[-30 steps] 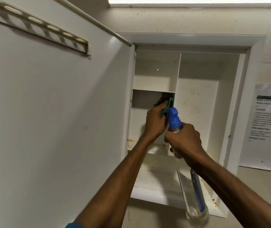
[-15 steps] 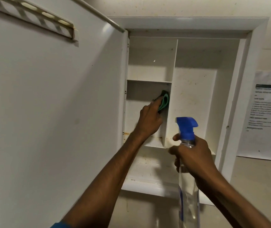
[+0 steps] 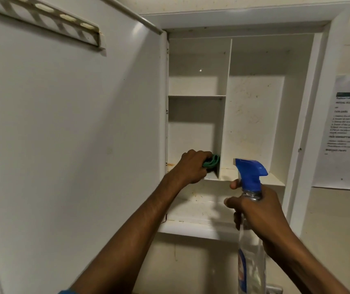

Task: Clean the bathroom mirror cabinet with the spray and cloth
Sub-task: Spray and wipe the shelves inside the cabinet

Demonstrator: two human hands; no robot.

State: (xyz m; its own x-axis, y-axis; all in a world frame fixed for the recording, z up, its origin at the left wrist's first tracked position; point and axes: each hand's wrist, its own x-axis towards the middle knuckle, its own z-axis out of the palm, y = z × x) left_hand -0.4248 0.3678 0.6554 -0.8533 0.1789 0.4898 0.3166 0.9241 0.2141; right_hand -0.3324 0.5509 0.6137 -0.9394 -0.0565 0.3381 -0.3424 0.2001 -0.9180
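A printed paper sheet (image 3: 348, 132) hangs on the wall (image 3: 339, 219).

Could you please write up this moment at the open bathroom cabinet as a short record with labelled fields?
left hand: grips green cloth, low in the left middle compartment beside the divider
right hand: holds spray bottle by its neck, blue nozzle up
cabinet door: swung open to the left
cabinet interior: specks on the tall right back wall
wall: printed notice at right
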